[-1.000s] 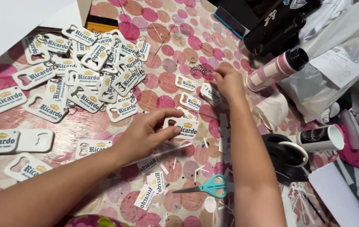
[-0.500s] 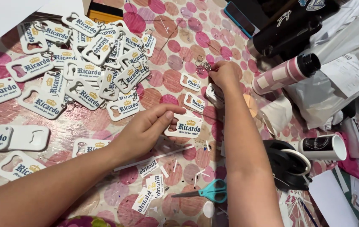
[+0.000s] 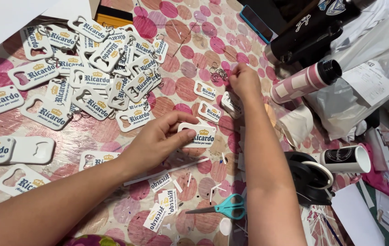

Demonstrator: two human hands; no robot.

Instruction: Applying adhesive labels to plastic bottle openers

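Head view: left hand fingers grip a white opener; right hand fingers pinch rings.

Teal scissors, pink striped bottle, black phone.

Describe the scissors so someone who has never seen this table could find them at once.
Start at the table with the pink-dotted cloth and follow its near edge. The scissors lie flat there, just left of the right forearm, beside small cut paper labels. Their teal handles set them apart from the white and pink things around.
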